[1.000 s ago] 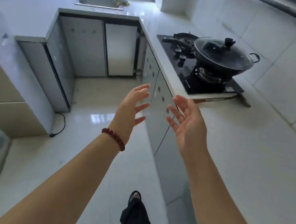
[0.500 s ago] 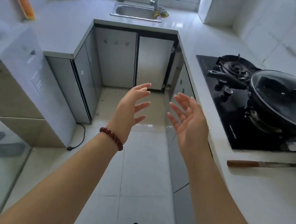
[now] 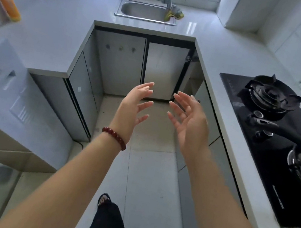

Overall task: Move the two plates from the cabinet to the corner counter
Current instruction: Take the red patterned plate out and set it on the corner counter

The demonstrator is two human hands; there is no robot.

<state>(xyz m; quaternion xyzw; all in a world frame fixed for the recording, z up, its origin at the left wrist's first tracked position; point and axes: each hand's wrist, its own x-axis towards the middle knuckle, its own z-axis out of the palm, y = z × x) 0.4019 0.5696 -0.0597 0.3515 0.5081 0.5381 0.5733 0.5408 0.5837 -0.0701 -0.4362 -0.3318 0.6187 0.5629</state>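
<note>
the left hand (image 3: pixel 133 111) and right hand (image 3: pixel 189 121) hung empty at mid-frame, fingers spread. no plates showed — presumably behind the closed cabinet doors (image 3: pixel 164 70) at upper centre. best to open one door fully first, then lift both-handed.

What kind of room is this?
It looks like a home kitchen. There is a metal sink with a tap by the window, a black gas stove with a pot on it, and white counters over cabinets.
</note>
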